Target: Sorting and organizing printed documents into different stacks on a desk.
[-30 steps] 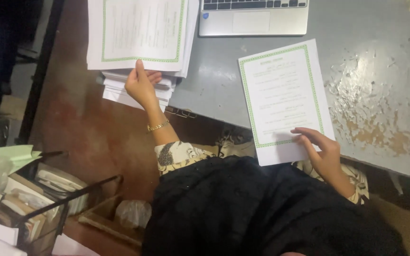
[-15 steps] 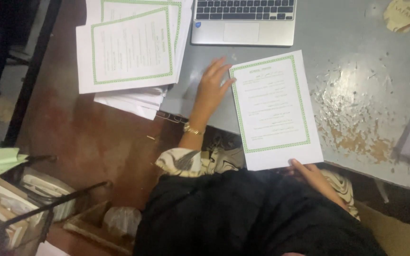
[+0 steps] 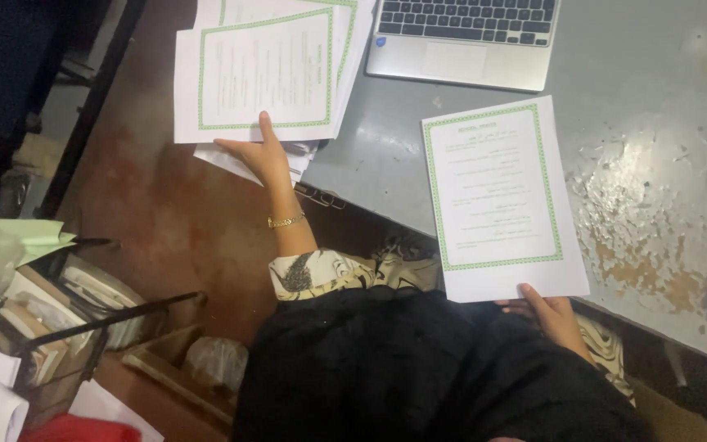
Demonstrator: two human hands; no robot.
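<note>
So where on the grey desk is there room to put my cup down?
The bare patch between the paper stack and the single sheet, below the laptop, is free. So is the flaking stretch of desk right of that sheet. The left corner is crowded: papers overhang the edge, with the left hand on them.

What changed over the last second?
The left hand went from the paper stack across to the single sheet, then back to the stack's near edge, fingers on it. The right hand slid down off the sheet's face to its bottom edge. Sheet and laptop stayed on the desk.
</note>
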